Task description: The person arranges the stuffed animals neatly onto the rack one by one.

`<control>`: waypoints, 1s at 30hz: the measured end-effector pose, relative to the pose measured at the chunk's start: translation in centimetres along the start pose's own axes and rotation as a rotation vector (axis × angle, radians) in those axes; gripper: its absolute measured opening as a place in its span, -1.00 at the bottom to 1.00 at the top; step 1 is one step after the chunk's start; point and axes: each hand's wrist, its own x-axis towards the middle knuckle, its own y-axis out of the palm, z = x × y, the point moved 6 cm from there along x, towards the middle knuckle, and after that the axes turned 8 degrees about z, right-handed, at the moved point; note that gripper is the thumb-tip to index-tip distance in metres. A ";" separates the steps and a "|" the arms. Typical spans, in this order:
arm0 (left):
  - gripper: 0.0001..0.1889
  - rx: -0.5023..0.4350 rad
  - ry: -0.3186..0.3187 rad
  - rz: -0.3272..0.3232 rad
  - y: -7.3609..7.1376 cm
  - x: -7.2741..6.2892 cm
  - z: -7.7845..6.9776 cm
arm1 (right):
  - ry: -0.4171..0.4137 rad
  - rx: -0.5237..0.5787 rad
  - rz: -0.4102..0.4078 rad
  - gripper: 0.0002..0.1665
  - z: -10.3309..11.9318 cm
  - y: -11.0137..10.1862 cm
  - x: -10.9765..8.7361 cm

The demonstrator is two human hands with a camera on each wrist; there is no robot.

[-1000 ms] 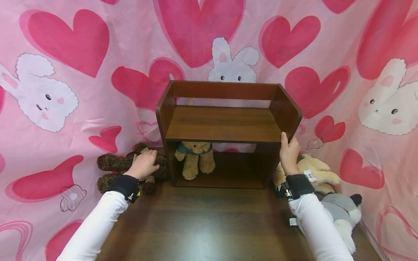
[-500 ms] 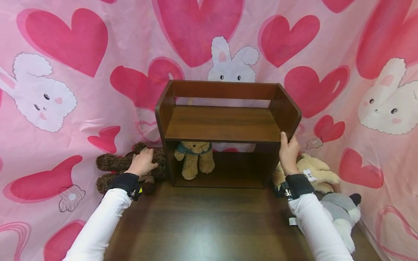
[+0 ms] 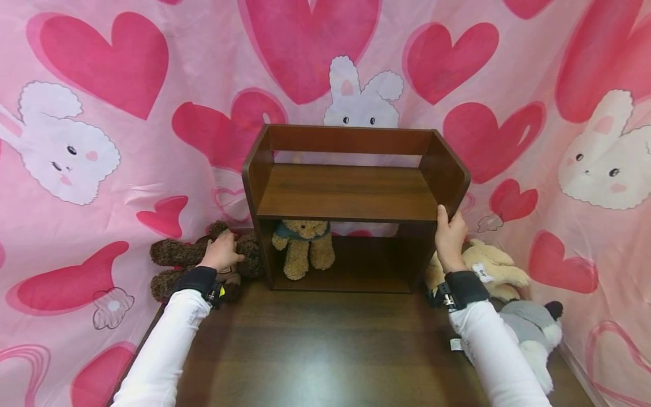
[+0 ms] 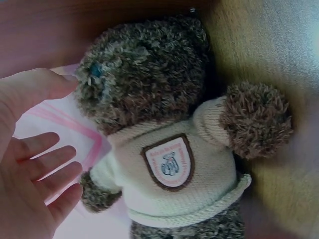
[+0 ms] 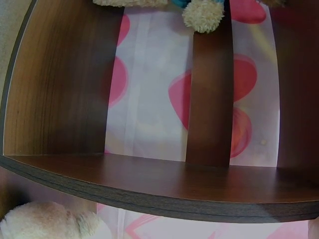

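Note:
A dark brown teddy bear [image 4: 144, 74] in a cream knit sweater lies on its back left of the wooden shelf [image 3: 346, 192]. My left hand [image 3: 222, 251] is over the bear's upper side; in the left wrist view its fingers [image 4: 47, 172] are spread and the thumb comes up to the bear's head. Whether the thumb touches it I cannot tell. My right hand [image 3: 450, 237] grips the front edge of the shelf's right side panel, thumb on the front. Its other fingers are mostly hidden. In the lower compartment a tan teddy bear [image 3: 307, 249] with a blue scarf sits at the left.
Right of the shelf lie a cream plush dog [image 3: 495, 268] with a bone-shaped tag and a grey-and-white plush toy [image 3: 534, 333], partly behind my right forearm. A pink heart-print cloth [image 3: 218, 45] hangs behind and at both sides. Brown tabletop [image 3: 315, 345] spreads in front.
My left wrist and forearm have shifted rightward, and the hand has turned slightly over the dark brown bear. More of its sweater shows. My right hand and the shelf stay put.

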 end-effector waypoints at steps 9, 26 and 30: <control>-0.33 -0.055 0.042 -0.024 0.4 0.1 1.1 | -0.004 0.014 0.009 -0.60 0.0 0.0 0.1; -0.23 -0.007 -0.023 -0.010 2.0 -0.5 1.9 | -0.001 -0.007 -0.001 -0.60 0.1 0.0 0.0; -0.22 -0.025 -0.029 -0.030 2.3 -0.6 2.1 | 0.002 -0.002 -0.004 -0.61 0.2 0.0 -0.1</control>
